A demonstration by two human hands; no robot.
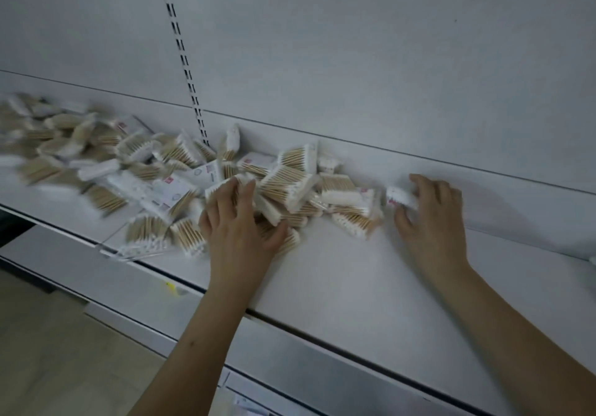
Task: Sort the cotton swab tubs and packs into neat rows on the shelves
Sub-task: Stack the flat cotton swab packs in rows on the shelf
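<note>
A loose heap of cotton swab packs [283,183], clear bags of wooden sticks with white tips, lies scattered over the white shelf [354,270] from the far left to its middle. My left hand [238,225] lies on the right end of the heap, fingers spread over a pack [222,186] and thumb against the packs beside it. To the right, apart from the heap, my right hand [429,219] pinches one small pack [400,196] at its fingertips, just above the shelf near the back wall.
The shelf's white back panel [387,77] rises behind, with a slotted upright [183,61]. The shelf's front edge [290,328] runs diagonally, another shelf edge below it. A beige floor [48,351] shows at lower left. Bare shelf lies right of the heap.
</note>
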